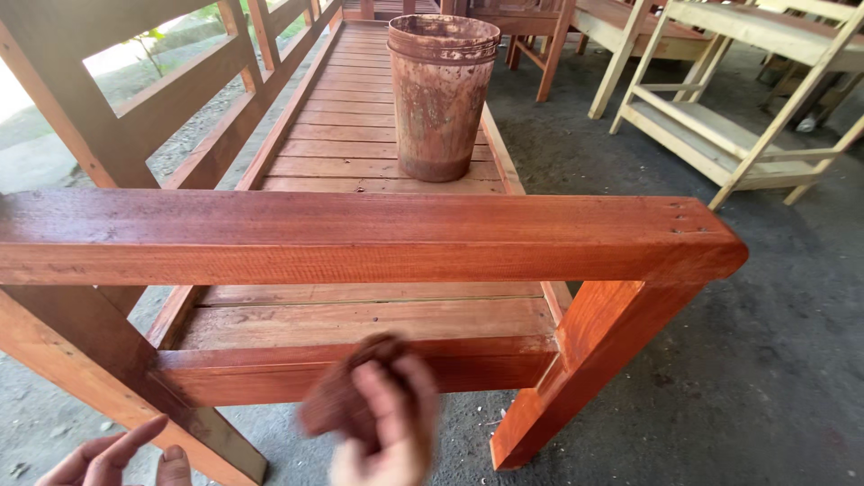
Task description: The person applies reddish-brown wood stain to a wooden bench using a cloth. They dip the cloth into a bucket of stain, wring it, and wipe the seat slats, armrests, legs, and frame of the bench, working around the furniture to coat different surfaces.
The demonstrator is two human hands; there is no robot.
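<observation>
Reddish-brown cloth [346, 396] is what I am watching first — a stain-soaked rag bunched in my right hand [391, 423], fingers [382, 391] curled tightly over it, the whole hand blurring just in front of the low front rail [360, 369] of the wooden bench [360, 238]. I cannot tell whether the rag is touching the rail or passing just short of it. My left hand [117, 459] is showing only at the near-left bottom edge, fingers loosely spread and holding nothing, close to the slanted left leg [81, 360].

Judging from the colour, the top rail [360, 236] and the right leg [585, 360] are already looking deep and glossy, while the seat slats [360, 319] behind the low rail are looking paler. To do this pass well, I would be keeping the rag moving along the grain in long even strokes, working into the corner where the low rail is meeting the right leg, and not letting stain pool on the underside — drips would be landing on the concrete floor [765, 360].

Farther back, a stained, rusty-looking bucket [441, 94] is standing upright on the slats, well apart from both hands. Beyond it, to the far right, unfinished pale wooden frames [720, 135] are standing on the floor.
</observation>
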